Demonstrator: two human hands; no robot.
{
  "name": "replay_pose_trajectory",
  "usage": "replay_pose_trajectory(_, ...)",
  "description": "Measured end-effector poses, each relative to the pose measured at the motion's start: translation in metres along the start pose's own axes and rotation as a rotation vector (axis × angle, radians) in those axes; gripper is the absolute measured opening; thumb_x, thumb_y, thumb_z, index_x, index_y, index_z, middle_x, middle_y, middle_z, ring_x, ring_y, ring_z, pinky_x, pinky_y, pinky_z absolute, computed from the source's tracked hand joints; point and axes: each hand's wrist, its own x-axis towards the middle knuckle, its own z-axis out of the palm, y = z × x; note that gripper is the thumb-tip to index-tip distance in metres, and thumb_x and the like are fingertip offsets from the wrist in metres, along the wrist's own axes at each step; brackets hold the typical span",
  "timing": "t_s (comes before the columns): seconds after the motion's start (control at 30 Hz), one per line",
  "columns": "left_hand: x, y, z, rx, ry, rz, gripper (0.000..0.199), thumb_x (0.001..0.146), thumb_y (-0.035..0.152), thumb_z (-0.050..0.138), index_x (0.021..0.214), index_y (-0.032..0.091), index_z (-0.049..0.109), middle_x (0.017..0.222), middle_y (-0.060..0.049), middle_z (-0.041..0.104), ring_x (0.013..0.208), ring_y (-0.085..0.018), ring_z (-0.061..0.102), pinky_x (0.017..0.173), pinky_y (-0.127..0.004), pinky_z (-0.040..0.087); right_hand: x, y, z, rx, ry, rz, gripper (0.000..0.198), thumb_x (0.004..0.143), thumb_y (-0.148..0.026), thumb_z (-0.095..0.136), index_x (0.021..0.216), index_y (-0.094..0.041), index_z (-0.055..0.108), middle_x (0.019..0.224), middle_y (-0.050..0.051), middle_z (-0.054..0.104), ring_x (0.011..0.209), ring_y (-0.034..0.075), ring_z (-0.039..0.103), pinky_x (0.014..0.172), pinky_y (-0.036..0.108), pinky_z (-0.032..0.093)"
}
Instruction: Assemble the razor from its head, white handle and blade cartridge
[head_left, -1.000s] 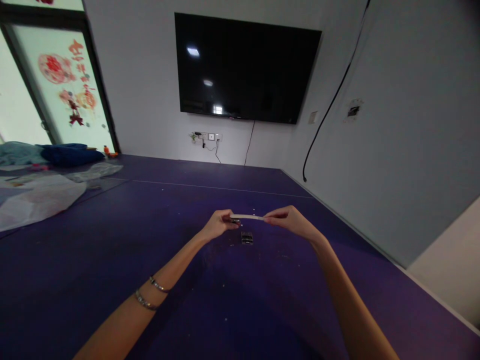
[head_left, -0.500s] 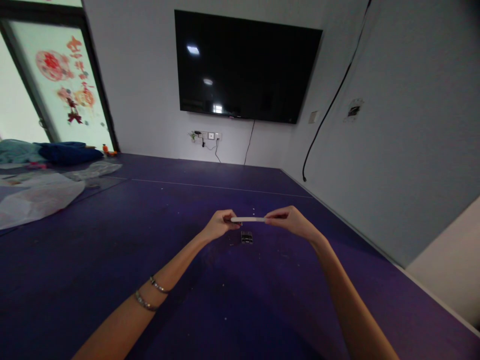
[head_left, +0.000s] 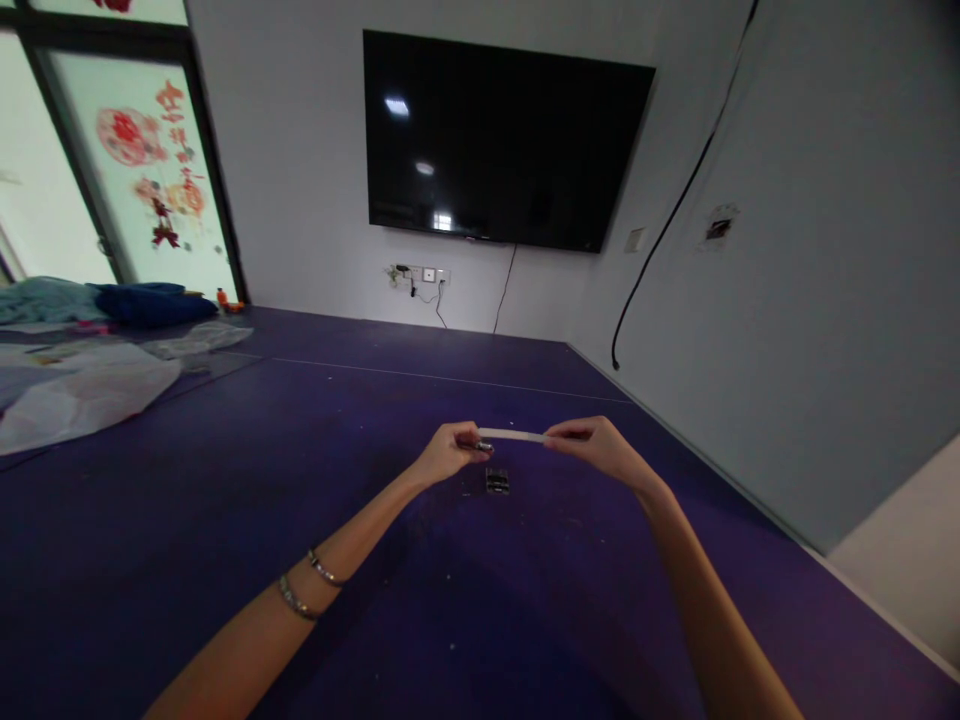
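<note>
A narrow white strip [head_left: 512, 435] stretches roughly level between my two hands, above the purple floor. My left hand [head_left: 450, 452] is closed at its left end and also grips a small dark, shiny metal tool [head_left: 482, 446], whose kind I cannot make out. Thumb and fingers of my right hand [head_left: 596, 445] pinch the strip's right end. Just below the strip, on the floor, lies a small clear case [head_left: 497, 482] with dark pieces in it. Two bracelets circle my left forearm.
The purple floor [head_left: 360, 560] spreads all around, with tiny white specks on it. At the left lie white plastic sheeting [head_left: 97, 400] and a dark blue cloth [head_left: 154, 303]. A television [head_left: 502, 140] hangs on the far wall. A black cable [head_left: 667, 220] dangles along the right wall.
The view has shifted slightly. More of the metal tool shows in my left hand, below the strip's left end. Both hands keep hold of the strip.
</note>
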Motion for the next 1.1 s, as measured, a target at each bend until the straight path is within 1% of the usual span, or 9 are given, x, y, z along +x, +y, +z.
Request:
replay_pose_trajectory(0.1, 0.001, -0.001, 0.000, -0.002, -0.027, -0.011, 0.017, 0.057, 0.011, 0.071, 0.063, 0.013, 0.055, 0.069, 0.000, 0.066, 0.068, -0.012, 0.061, 0.067, -0.026, 0.045, -0.003, -0.001, 0.000, 0.009, -0.042, -0.001, 0.027, 0.069, -0.041, 0.063, 0.080, -0.018, 0.072, 0.078, 0.004, 0.069, 0.075, 0.019, 0.062, 0.068, 0.029, 0.046)
replay_pose_trajectory(0.2, 0.001, -0.001, -0.001, 0.024, -0.008, -0.017, 0.016, 0.058, 0.013, 0.071, 0.064, 0.014, 0.056, 0.067, 0.001, 0.065, 0.065, -0.011, 0.060, 0.065, -0.025, 0.045, -0.003, -0.001, 0.002, 0.003, -0.064, -0.002, 0.026, 0.069, -0.040, 0.063, 0.080, -0.019, 0.072, 0.077, 0.003, 0.069, 0.073, 0.018, 0.061, 0.067, 0.028, 0.046)
replay_pose_trajectory(0.3, -0.001, -0.001, -0.002, 0.026, -0.002, -0.013, 0.016, 0.058, 0.015, 0.072, 0.065, 0.014, 0.058, 0.067, 0.002, 0.065, 0.065, -0.011, 0.060, 0.067, -0.026, 0.045, -0.002, 0.001, 0.003, -0.006, -0.051, 0.001, 0.024, 0.068, -0.039, 0.064, 0.080, -0.019, 0.072, 0.075, 0.003, 0.069, 0.073, 0.018, 0.061, 0.067, 0.029, 0.047)
replay_pose_trajectory(0.43, -0.004, -0.001, -0.005, 0.015, 0.026, 0.001, 0.019, 0.057, 0.016, 0.073, 0.062, 0.014, 0.056, 0.070, 0.000, 0.067, 0.069, -0.013, 0.062, 0.070, -0.028, 0.046, -0.003, 0.000, 0.003, 0.014, 0.013, 0.008, 0.025, 0.070, -0.039, 0.062, 0.080, -0.018, 0.072, 0.079, 0.004, 0.070, 0.076, 0.020, 0.062, 0.070, 0.031, 0.047)
replay_pose_trajectory(0.53, -0.009, 0.001, -0.005, 0.036, 0.036, -0.025, 0.018, 0.056, 0.015, 0.073, 0.063, 0.013, 0.057, 0.069, 0.000, 0.067, 0.068, -0.013, 0.061, 0.068, -0.027, 0.046, -0.006, -0.004, 0.007, 0.025, -0.005, -0.001, 0.025, 0.070, -0.040, 0.062, 0.081, -0.019, 0.072, 0.080, 0.004, 0.070, 0.077, 0.020, 0.062, 0.069, 0.030, 0.047)
replay_pose_trajectory(0.67, -0.017, 0.003, -0.002, 0.056, 0.021, -0.039, 0.016, 0.058, 0.015, 0.072, 0.067, 0.013, 0.059, 0.068, 0.000, 0.067, 0.065, -0.012, 0.061, 0.066, -0.026, 0.046, -0.011, -0.004, 0.012, 0.033, -0.062, -0.015, 0.025, 0.071, -0.040, 0.062, 0.080, -0.019, 0.072, 0.078, 0.004, 0.070, 0.076, 0.019, 0.062, 0.068, 0.029, 0.047)
replay_pose_trajectory(0.8, -0.023, 0.007, 0.002, 0.033, 0.024, -0.041, 0.015, 0.058, 0.016, 0.072, 0.064, 0.014, 0.058, 0.074, -0.003, 0.069, 0.071, -0.014, 0.063, 0.069, -0.028, 0.047, -0.015, 0.001, 0.011, 0.030, -0.003, 0.011, 0.025, 0.071, -0.040, 0.061, 0.081, -0.019, 0.072, 0.079, 0.004, 0.070, 0.075, 0.019, 0.062, 0.069, 0.029, 0.047)
replay_pose_trajectory(1.0, -0.027, 0.012, 0.009, 0.045, 0.053, -0.054, 0.015, 0.058, 0.015, 0.072, 0.065, 0.015, 0.059, 0.066, 0.001, 0.067, 0.064, -0.013, 0.062, 0.067, -0.027, 0.048, -0.020, -0.004, 0.010, 0.038, -0.065, -0.005, 0.025, 0.071, -0.041, 0.062, 0.081, -0.020, 0.072, 0.079, 0.003, 0.069, 0.076, 0.019, 0.061, 0.068, 0.028, 0.047)
replay_pose_trajectory(1.1, -0.029, 0.013, 0.012, 0.008, 0.058, -0.071, 0.014, 0.059, 0.013, 0.071, 0.066, 0.015, 0.060, 0.069, -0.001, 0.067, 0.067, -0.013, 0.062, 0.068, -0.027, 0.048, -0.021, -0.005, 0.010, 0.045, -0.023, 0.008, 0.024, 0.071, -0.040, 0.062, 0.080, -0.020, 0.072, 0.080, 0.004, 0.069, 0.076, 0.019, 0.061, 0.069, 0.029, 0.047)
